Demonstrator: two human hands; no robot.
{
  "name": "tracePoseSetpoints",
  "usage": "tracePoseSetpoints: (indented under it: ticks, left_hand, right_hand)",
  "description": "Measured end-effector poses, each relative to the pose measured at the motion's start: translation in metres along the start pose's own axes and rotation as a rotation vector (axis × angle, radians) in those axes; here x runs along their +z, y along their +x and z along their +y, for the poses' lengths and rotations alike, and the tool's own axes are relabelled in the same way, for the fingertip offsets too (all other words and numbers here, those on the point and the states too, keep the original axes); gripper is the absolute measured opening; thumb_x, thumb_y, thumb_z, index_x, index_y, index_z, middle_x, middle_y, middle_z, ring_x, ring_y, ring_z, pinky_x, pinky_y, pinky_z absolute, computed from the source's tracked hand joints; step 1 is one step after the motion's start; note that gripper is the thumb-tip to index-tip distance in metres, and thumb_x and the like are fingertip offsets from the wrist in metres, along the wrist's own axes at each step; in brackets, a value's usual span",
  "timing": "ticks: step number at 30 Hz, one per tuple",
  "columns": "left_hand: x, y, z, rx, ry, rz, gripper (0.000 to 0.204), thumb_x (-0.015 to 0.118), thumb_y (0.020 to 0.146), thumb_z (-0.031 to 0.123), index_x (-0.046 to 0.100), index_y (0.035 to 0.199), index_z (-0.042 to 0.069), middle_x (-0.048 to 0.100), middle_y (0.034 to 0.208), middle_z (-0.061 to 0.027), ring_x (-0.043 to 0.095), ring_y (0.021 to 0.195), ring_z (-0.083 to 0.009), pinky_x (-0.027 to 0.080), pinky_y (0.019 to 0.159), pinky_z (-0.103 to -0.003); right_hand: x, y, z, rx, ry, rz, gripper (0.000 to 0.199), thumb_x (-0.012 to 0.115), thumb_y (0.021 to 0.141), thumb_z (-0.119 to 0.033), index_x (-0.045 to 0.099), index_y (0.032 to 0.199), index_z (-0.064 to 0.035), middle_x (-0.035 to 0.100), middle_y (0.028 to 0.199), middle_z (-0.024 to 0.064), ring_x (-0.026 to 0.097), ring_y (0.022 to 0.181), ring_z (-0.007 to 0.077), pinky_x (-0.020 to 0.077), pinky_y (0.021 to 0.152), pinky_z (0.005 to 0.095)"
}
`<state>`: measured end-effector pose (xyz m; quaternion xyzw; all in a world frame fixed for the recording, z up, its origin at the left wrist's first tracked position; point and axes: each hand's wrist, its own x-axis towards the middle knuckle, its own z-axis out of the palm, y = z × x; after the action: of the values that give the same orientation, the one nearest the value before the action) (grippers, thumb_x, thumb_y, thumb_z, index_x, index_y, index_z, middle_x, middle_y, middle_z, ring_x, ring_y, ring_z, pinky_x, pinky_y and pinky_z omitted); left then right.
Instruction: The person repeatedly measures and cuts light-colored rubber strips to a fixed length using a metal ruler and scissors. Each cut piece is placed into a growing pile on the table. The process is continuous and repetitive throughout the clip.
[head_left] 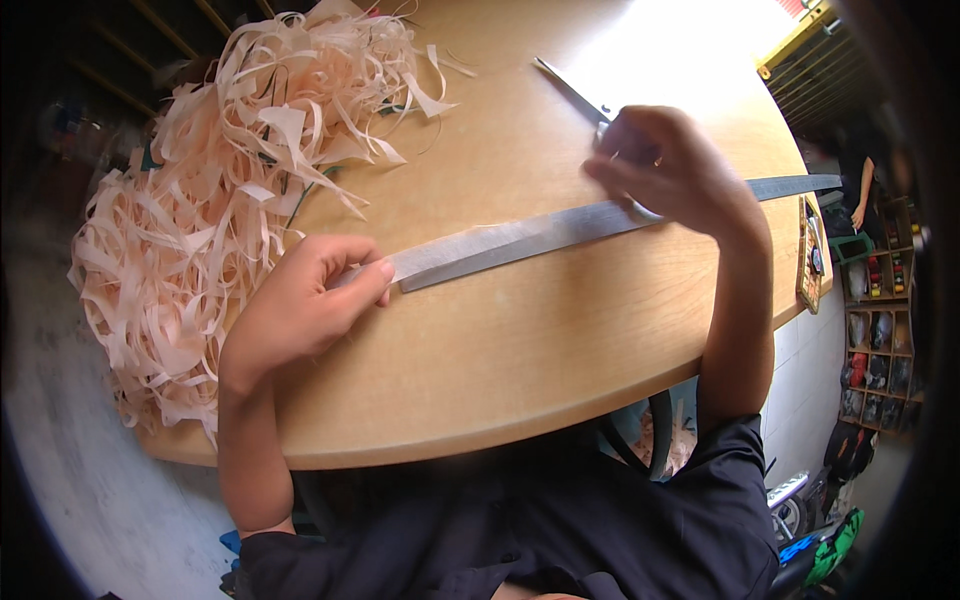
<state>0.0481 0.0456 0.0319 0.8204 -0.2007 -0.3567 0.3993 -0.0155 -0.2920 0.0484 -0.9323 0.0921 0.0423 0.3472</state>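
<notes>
A long steel ruler (570, 232) lies slantwise across the wooden table. Along its left part runs a thin whitish translucent strip (440, 250). My left hand (300, 295) pinches the strip's left end between thumb and fingers, close to the ruler's end. Over the ruler's right half is my right hand (665, 165), its fingers curled and partly blurred by motion. It holds metal scissors (572, 88), whose blades point away toward the far side. My fingers hide much of the scissors' handles.
A big tangled heap of pale pink strips (190, 250) covers the table's left side and hangs over the edge. A small framed object (809, 255) sits at the right edge. Beyond stand shelves (880, 330) with bagged items, and another person's arm (863, 195) shows.
</notes>
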Motion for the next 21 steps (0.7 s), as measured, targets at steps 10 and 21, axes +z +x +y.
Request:
tracePoseSetpoints:
  ticks: [10,21]
  left_hand:
    - [0.010,0.001,-0.002,0.096,-0.176,0.073,0.030,0.062,0.106,0.024,0.066,0.084,0.004,0.049,0.064,0.0081,0.039,0.054,-0.0007,0.028,0.049,-0.023]
    - [0.008,0.004,-0.006,0.251,-0.295,0.199,0.029,0.059,0.108,0.024,0.067,0.088,0.005,0.042,0.061,0.0111,0.031,0.053,0.0011,0.022,0.049,-0.023]
  right_hand:
    - [-0.008,0.007,0.033,0.125,-0.602,0.095,0.033,0.078,0.085,-0.024,0.071,0.099,0.0051,0.072,0.097,0.0245,0.070,0.092,0.0366,0.0548,0.086,0.0442]
    - [0.005,-0.003,0.003,-0.169,-0.245,0.338,0.029,0.073,0.098,-0.016,0.063,0.108,0.0097,0.074,0.098,0.0221,0.074,0.090,0.0264,0.0574,0.081,0.0412]
